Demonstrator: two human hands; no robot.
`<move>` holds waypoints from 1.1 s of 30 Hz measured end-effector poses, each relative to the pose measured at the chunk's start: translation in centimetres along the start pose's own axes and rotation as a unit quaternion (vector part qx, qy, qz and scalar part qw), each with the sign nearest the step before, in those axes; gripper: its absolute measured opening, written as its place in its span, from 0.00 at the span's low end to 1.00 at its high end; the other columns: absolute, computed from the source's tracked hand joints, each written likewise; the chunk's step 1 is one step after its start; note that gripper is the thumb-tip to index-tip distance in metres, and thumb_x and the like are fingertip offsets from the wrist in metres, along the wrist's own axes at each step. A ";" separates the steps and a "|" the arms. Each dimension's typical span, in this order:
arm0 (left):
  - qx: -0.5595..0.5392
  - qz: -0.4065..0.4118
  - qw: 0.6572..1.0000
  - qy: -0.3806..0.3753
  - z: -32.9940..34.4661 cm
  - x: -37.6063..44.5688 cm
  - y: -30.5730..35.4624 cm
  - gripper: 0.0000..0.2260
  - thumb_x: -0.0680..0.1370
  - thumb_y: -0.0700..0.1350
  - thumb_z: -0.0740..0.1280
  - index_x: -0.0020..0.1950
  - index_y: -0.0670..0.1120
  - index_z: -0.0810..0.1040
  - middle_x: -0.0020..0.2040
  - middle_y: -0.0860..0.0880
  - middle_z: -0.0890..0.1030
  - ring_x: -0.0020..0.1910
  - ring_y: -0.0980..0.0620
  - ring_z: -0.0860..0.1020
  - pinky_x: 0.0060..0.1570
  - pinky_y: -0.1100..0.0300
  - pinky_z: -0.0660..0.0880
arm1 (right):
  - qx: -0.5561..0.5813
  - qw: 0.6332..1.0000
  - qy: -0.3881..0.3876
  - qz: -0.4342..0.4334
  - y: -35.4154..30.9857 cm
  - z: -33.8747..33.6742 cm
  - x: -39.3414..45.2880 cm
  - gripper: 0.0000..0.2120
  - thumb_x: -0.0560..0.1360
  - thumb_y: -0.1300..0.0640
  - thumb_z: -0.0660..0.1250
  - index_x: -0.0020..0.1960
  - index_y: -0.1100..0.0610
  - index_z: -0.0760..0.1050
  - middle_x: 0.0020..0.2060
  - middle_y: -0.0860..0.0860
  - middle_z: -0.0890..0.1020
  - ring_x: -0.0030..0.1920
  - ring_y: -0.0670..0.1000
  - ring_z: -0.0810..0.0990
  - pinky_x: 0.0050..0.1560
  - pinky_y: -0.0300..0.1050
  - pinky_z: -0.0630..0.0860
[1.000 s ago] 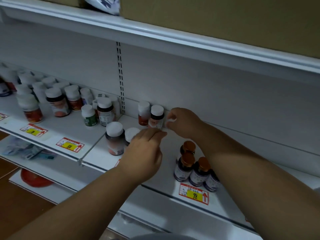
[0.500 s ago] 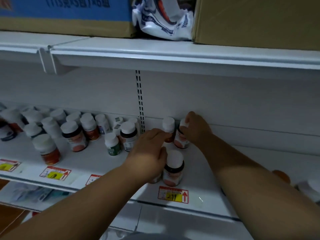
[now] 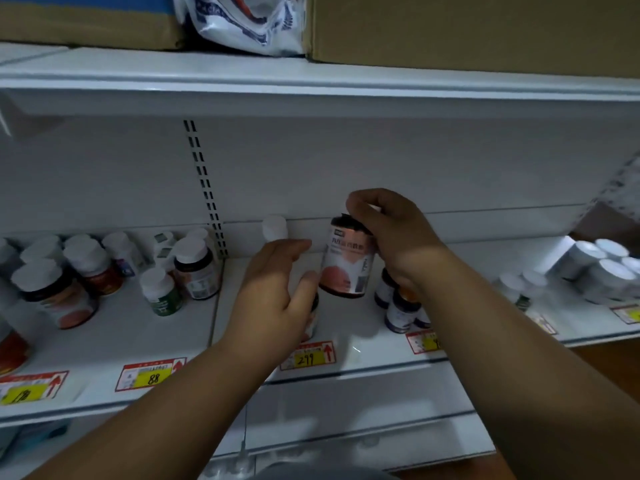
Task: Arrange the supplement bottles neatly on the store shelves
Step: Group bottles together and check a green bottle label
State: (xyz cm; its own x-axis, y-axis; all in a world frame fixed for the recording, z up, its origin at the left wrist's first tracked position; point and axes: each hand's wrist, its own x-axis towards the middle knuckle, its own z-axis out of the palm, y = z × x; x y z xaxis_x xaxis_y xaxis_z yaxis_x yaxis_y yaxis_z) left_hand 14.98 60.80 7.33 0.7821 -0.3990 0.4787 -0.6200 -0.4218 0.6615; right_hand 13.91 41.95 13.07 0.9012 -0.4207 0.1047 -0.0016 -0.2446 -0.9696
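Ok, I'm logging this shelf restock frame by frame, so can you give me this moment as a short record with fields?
right hand: grips the cap end of a pink-label bottle, lifted off the shelf
left hand: over a second bottle, mostly hidden; grip unclear
behind: one white-capped bottle against the back wall
price tag below: 299
left section: mixed white-capped bottles, unevenly spaced
top shelf: cardboard boxes, a plastic bag

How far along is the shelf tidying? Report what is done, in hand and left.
Done: little looks finished; one white-capped bottle stands at the back wall. In hand: the right hand holds a pink-label bottle lifted off the shelf; the left hand covers another bottle near the 299 price tag. Left: the bottles on the left bay stand scattered, unaligned.
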 end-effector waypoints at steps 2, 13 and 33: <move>0.029 -0.003 1.000 -0.005 0.2 -0.6 0.3 0.19 0.76 0.50 0.60 0.66 0.47 0.74 0.59 0.54 0.74 0.60 0.58 0.69 0.56 0.64 0.65 | 0.005 1.000 -0.013 0.002 0.4 -0.5 -0.8 0.09 0.76 0.51 0.69 0.55 0.52 0.78 0.50 0.47 0.82 0.45 0.41 0.81 0.41 0.32 0.76; 0.327 0.015 0.940 -0.094 1.0 -2.5 -1.5 0.23 0.73 0.50 0.59 0.66 0.48 0.75 0.66 0.44 0.76 0.62 0.42 0.74 0.61 0.50 0.70 | -0.248 0.952 -0.163 -0.070 2.9 -2.4 -1.7 0.12 0.73 0.47 0.71 0.54 0.44 0.74 0.52 0.45 0.79 0.51 0.47 0.78 0.53 0.46 0.78; 0.344 0.101 0.916 -0.178 1.5 -3.7 -5.2 0.31 0.73 0.52 0.65 0.75 0.46 0.64 0.74 0.42 0.67 0.72 0.43 0.65 0.72 0.49 0.56 | -0.308 0.934 -0.178 -0.031 7.1 1.4 -3.1 0.15 0.73 0.59 0.69 0.57 0.49 0.71 0.51 0.48 0.76 0.53 0.50 0.76 0.53 0.47 0.76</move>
State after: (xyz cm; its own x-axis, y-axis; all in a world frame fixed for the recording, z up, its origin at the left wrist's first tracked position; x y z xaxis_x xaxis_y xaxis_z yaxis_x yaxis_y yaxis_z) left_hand 15.25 63.28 1.28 0.6538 -0.7137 0.2515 -0.7376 -0.6752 0.0013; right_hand 11.73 42.74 5.53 0.9946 -0.0987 -0.0310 -0.0955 -0.7617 -0.6408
